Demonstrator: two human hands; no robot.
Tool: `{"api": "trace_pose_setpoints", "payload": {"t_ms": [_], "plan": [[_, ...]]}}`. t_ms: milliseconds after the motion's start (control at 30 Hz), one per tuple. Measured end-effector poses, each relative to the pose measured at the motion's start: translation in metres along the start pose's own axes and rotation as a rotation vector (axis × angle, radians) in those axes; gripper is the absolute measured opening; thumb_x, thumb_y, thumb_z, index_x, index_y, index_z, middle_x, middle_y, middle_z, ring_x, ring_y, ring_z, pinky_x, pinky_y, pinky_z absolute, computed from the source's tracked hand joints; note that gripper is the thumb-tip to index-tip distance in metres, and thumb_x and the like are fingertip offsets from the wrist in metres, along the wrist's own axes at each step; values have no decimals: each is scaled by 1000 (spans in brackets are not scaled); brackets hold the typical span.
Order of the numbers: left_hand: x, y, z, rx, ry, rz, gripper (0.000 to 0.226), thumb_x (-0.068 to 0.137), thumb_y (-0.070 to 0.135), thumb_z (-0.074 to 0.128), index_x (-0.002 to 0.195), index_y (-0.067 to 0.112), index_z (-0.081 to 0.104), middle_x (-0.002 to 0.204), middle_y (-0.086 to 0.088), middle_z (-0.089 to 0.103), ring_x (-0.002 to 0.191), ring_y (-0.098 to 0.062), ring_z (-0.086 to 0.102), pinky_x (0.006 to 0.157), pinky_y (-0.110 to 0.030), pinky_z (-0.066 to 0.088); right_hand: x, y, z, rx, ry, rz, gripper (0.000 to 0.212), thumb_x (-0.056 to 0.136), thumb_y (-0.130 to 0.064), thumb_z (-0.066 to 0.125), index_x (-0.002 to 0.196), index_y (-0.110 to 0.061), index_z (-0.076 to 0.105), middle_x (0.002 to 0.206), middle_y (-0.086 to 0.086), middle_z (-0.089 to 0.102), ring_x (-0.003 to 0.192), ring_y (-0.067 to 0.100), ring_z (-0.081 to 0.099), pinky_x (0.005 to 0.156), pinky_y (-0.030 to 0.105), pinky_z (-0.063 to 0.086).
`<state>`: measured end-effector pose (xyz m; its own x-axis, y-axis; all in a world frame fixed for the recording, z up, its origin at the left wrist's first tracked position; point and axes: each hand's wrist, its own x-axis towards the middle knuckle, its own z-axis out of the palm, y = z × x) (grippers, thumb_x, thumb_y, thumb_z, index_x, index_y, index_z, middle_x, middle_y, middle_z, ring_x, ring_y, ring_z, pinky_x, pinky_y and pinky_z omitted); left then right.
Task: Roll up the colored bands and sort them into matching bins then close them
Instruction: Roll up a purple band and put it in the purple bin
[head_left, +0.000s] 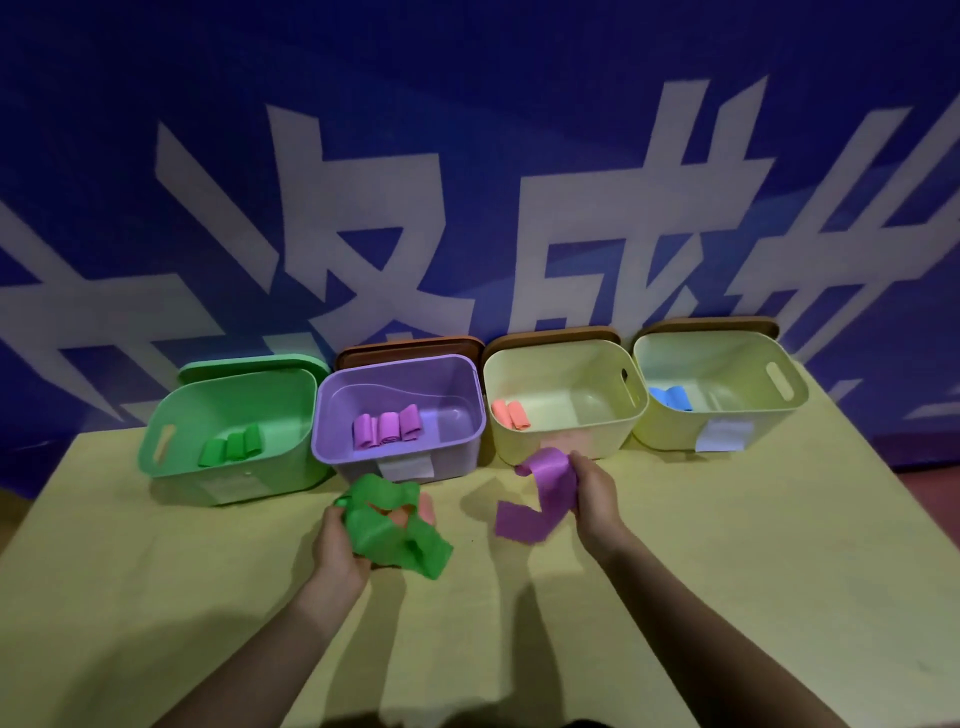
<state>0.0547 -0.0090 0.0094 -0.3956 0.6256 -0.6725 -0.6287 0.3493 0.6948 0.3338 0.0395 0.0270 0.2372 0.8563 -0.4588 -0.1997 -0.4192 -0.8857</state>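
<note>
Green band, unrolled and crumpled, is gripped by the left hand above the worktop, fingers curled into its folds; one loose end hangs toward the right. Purple band is held by the right hand, fingers closed on its upper part, the free end trailing down to touch the worktop just left of that hand. Both hands sit near the front of the bin row, well apart from each other. Four open bins stand side by side along the back edge of the worktop. Green bin, far left, tilted forward, contains three green rolls. Purple bin, next to it and touching or nearly so, contains three purple rolls. Third bin, pale yellow, holds two orange rolls against its left wall. Fourth bin, pale yellow, far right, holds blue rolls at its left wall; count unclear. Lids lean behind the bins against a blue banner with large white characters. White labels show on the front of the purple and fourth bins.
</note>
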Motion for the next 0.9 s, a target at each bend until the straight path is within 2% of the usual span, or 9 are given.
{"api": "trace_pose_setpoints", "payload": {"t_ms": [67, 167, 333, 400, 467, 600, 733, 833, 900], "plan": [[-5, -6, 1, 41, -32, 6, 24, 90, 29, 45, 91, 12, 61, 108, -19, 64, 82, -30, 64, 69, -34, 51, -13, -23, -6, -2, 1, -43, 23, 92, -22, 52, 78, -11, 66, 74, 7, 62, 70, 19, 54, 67, 32, 42], [-25, -10, 7, 220, -49, 158, 11, 95, 12, 46, 89, 8, 55, 84, -18, 71, 65, -24, 66, 53, -26, 51, -31, -45, -13, -140, -70, -135, 22, 94, -19, 50, 78, -10, 62, 70, 5, 58, 63, 18, 50, 58, 28, 41], [-37, -20, 15, 694, -264, 304, 14, 97, 13, 52, 87, 14, 62, 99, -14, 62, 90, -25, 58, 68, -26, 43, -49, -52, -23, -253, -235, -215, 20, 94, -20, 58, 74, -14, 60, 69, 2, 56, 62, 15, 49, 51, 17, 39], [-38, -24, 20, 970, -371, 395, 18, 96, 16, 54, 85, 22, 66, 107, -5, 59, 98, -19, 54, 77, -23, 40, -53, -56, -23, -287, -288, -266, 18, 89, -14, 64, 73, -11, 59, 68, 2, 57, 61, 13, 51, 51, 16, 40], [-42, -25, 25, 1295, -451, 520, 18, 96, 19, 53, 95, 26, 69, 111, 6, 54, 107, -13, 50, 80, -19, 35, -53, -60, -22, -356, -334, -330, 13, 87, -11, 67, 76, -7, 61, 70, 3, 58, 63, 13, 52, 54, 17, 41], [-42, -25, 34, 1727, -362, 698, 28, 93, 35, 42, 112, 34, 62, 122, 3, 51, 113, -20, 51, 92, -30, 44, -55, -71, -20, -409, -396, -426, 15, 89, -8, 63, 74, -9, 61, 67, -2, 56, 62, 8, 49, 57, 18, 38], [-63, -20, 64, 1665, -313, 742, 30, 99, 34, 36, 109, 21, 61, 106, -3, 64, 98, -20, 59, 84, -34, 48, -66, -91, -14, -308, -485, -447, 17, 86, -8, 60, 70, -6, 58, 60, -8, 59, 60, 6, 49, 57, 19, 38], [-77, -13, 83, 1216, -419, 601, 31, 102, 32, 36, 105, 18, 63, 99, -8, 68, 93, -21, 63, 86, -36, 49, -73, -109, -10, -246, -544, -457, 14, 74, -15, 50, 61, -11, 54, 55, -10, 55, 57, 4, 47, 55, 18, 35], [-83, -7, 94, 977, -482, 545, 27, 102, 32, 35, 108, 26, 61, 112, -3, 65, 105, -17, 59, 94, -36, 45, -75, -118, -8, -152, -584, -440, 10, 70, -14, 48, 60, -12, 49, 55, -9, 49, 56, 5, 45, 55, 20, 34]]}}
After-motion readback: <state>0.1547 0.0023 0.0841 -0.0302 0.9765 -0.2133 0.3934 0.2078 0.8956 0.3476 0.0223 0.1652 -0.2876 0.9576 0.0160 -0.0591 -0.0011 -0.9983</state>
